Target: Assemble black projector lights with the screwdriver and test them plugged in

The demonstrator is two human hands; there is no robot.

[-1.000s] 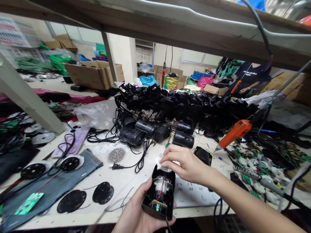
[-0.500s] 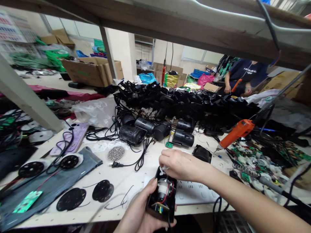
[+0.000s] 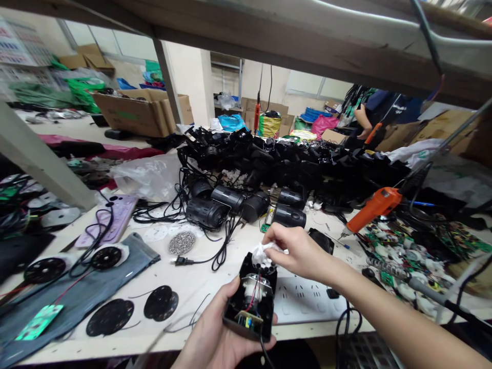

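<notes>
My left hand [image 3: 219,323] is wrapped round an open black plastic housing [image 3: 232,311] near the table's front edge. Inside the housing show a motor [image 3: 250,293] with red wires and a small circuit board [image 3: 246,319]; a black cord hangs from its lower end. My right hand [image 3: 300,251] pinches a crumpled white cloth or tissue [image 3: 262,254] at the housing's upper end, over a round black part with holes. Behind the right hand lies a white power strip [image 3: 303,302].
An orange electric screwdriver [image 3: 374,207] hangs at the right above loose circuit boards [image 3: 415,241]. Black cylindrical housings [image 3: 207,212], a dish of screws [image 3: 182,242] and a plug [image 3: 183,261] lie ahead. Black discs [image 3: 110,316] sit left. A shelf beam [image 3: 292,46] crosses overhead. A co-worker's arm [image 3: 362,120] shows far back.
My right hand has lifted slightly and moved right, and more of the white cloth shows. The housing has shifted a little left and down. The co-worker's arm has risen.
</notes>
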